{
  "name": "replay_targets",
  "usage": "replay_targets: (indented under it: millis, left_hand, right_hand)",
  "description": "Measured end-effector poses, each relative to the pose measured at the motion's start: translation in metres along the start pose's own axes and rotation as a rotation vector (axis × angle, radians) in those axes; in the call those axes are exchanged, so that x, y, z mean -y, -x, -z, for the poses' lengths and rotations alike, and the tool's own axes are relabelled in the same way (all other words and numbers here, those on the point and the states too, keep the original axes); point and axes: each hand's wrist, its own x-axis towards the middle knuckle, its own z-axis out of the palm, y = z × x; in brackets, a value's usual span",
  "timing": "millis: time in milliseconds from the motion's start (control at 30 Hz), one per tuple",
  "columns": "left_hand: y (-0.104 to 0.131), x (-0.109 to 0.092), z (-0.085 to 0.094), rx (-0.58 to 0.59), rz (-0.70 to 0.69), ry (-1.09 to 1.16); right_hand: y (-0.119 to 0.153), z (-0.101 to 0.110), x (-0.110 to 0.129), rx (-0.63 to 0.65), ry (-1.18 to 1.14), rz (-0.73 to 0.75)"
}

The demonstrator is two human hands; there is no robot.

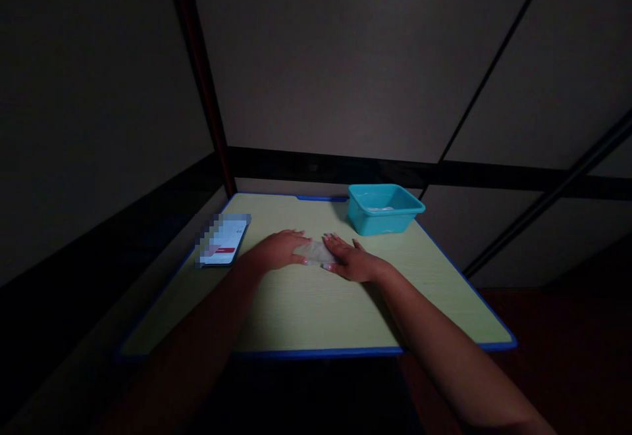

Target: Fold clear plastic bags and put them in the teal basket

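A small, pale, see-through sheet (316,251), which looks like thin plastic, lies flat near the middle of the table (316,316). My left hand (279,251) rests at its left edge, thumb apart from the stretched fingers. Over the right part of the sheet lies my right hand (354,260), palm down, with fingers extended and thumb spread. Both hands press on the sheet rather than wrap round it. What is under my palms is hidden.
A turquoise plastic basket (385,223) stands at the back right of the table, with something whitish inside. At the left edge lies a phone (230,241) with a lit screen, partly pixelated. Walls (316,60) close in behind and on the left.
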Motion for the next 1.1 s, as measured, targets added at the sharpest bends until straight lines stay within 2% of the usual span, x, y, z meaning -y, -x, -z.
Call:
replay_targets:
  millis: [167, 400, 700, 900, 1100]
  left_hand:
    - [0.004, -0.005, 0.010, -0.087, -0.052, 0.101]
    - [0.009, 0.004, 0.013, 0.033, 0.133, 0.019]
    - [0.011, 0.006, 0.016, 0.003, 0.252, 0.116]
    - [0.008, 0.000, 0.016, -0.066, 0.496, 0.429]
    - [-0.001, 0.001, 0.013, -0.082, 0.571, 0.550]
  right_hand:
    - [0.000, 0.000, 0.000, 0.004, -0.008, 0.003]
    - [0.001, 0.000, 0.000, -0.009, -0.026, -0.003]
    - [0.000, -0.001, -0.002, -0.007, -0.004, -0.004]
    - [-0.001, -0.001, -0.001, 0.003, 0.013, -0.001]
    - [-0.001, -0.002, -0.001, 0.007, 0.014, -0.009]
